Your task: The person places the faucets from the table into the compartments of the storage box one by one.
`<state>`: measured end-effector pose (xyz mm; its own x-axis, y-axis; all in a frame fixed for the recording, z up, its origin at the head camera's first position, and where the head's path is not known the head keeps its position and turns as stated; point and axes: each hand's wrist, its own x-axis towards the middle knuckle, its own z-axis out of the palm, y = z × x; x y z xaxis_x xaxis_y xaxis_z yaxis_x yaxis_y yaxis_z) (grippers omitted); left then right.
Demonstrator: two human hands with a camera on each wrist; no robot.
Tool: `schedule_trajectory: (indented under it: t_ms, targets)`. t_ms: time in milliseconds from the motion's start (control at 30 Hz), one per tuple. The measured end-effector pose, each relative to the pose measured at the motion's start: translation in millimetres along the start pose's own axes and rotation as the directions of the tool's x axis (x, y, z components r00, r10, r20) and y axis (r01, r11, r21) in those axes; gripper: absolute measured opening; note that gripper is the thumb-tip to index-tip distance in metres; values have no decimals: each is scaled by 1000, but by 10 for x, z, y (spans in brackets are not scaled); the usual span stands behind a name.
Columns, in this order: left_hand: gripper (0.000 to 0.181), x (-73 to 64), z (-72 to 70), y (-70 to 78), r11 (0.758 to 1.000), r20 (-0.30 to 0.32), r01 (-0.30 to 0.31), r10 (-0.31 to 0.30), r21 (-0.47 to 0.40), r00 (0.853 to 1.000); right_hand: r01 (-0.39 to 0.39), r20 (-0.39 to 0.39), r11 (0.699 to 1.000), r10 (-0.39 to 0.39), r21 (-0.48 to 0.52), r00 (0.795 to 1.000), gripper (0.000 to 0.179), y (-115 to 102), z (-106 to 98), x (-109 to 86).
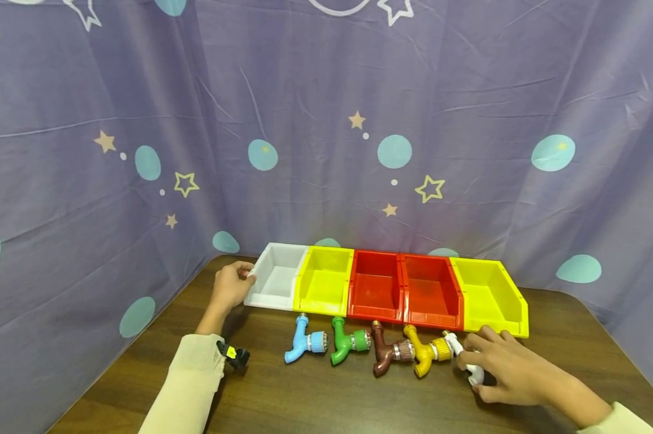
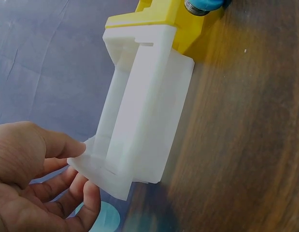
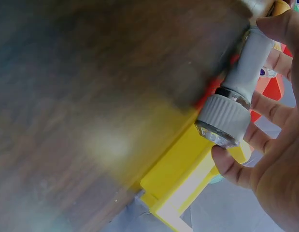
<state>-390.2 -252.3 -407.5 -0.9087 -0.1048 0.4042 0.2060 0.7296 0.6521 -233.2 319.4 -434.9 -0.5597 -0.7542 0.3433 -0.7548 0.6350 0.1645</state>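
Observation:
My left hand pinches the left rim of a white plastic bin, thumb on top and fingers below in the left wrist view. On the right, my right hand holds a white tap with a ribbed knob. Its thumb is at one end of the tap and its fingers lie along the far side. In the head view the hand covers part of the white tap. To its left a yellow tap, a brown tap, a green tap and a blue tap lie in a row.
Right of the white bin stand a yellow bin, two red bins, one beside the other, and another yellow bin, side by side on the wooden table. Behind them hangs a patterned purple curtain.

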Motion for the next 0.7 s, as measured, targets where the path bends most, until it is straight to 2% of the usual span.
schedule_trajectory:
  t_ms: [167,367,500,700]
  targets:
    - [30,2,0,-1,1000,-1,3,-3,-5,1000,8,-2,999,-8,-39,1000,43,-27,-76,-33]
    - [29,15,-9,16,1000,2,-2,2,-5,1000,13,-44,996,-17,-86,999,46,-18,-234,-74]
    - [29,24,-11,21,1000,5,-1,1,-3,1000,8,-71,993,-16,-118,997,48,38,-345,-70]
    - [30,13,-2,13,1000,7,3,-3,4,1000,-15,-44,989,9,-145,999,46,177,-478,-9]
